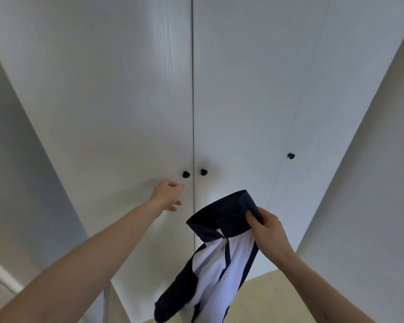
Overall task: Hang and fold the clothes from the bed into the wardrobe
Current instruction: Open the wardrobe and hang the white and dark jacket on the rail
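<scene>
White wardrobe [126, 101] fills frame, doors closed. Navy-and-white jacket [219, 259] hangs lower centre, collar gripped by right hand [267, 227]. Left hand [167, 193] empty, fingers loosely curled, just below left black knob [186, 174].

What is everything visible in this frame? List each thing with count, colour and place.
wardrobe doors: three, white, all closed, filling the view ahead
door knobs: three, black; two either side of the centre seam, one further right
zip-up jacket: one, navy and white, hanging by its collar, lower centre
floor: beige, lower right
walls: white, both sides
left hand: one, reaching just below the left knob, not touching
right hand: one, grips the jacket collar
</scene>
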Demonstrator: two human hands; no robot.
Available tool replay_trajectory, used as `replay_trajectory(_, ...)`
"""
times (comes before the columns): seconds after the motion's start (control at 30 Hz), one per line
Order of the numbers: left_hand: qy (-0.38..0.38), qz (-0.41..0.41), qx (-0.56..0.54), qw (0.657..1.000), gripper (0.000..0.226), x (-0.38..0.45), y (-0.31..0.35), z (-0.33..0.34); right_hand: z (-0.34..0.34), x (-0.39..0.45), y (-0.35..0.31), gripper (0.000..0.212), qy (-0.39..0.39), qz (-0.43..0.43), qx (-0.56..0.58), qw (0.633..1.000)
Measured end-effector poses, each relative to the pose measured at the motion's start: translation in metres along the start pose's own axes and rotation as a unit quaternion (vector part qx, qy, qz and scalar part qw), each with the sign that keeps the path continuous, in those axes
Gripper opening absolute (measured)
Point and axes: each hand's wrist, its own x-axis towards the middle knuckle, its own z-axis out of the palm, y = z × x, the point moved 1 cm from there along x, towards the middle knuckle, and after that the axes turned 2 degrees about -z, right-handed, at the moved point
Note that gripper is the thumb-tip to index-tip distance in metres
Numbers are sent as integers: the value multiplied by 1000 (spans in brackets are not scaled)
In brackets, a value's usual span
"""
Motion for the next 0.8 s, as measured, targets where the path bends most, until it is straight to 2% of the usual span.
replay_trajectory(0.03, 3, -3, 17, 1000, 35, 7, -4, 3, 1, 3, -3, 35, -4, -1, 4, 1000)
replay_trajectory(0.1, 8, 43, 79, 996, 48, 19, -4, 10, 5, 8, -8, 39, -12, 1, 4, 1000)
replay_trajectory(0.17, 24, 111, 150, 982, 51, 31, 0, 17, 7, 11, -10, 38, -22, 1, -3, 1000)
replay_trajectory(0.27, 21, 161, 171, 972, 55, 43, 7, 25, 10, 17, -5, 34, -29, -2, -22, 999)
replay_trajectory(0.43, 29, 185, 202, 961, 49, 43, 10, 22, 4, 30, -1, 24, -19, -17, -62, 998)
replay_trajectory(0.57, 38, 195, 226, 954, 44, 31, 12, 16, -2, 50, -7, 2, -17, -37, -77, 996)
replay_trajectory(0.8, 51, 196, 203, 958, 37, -31, -4, 16, 5, 105, -9, 44, -92, -112, -169, 975)
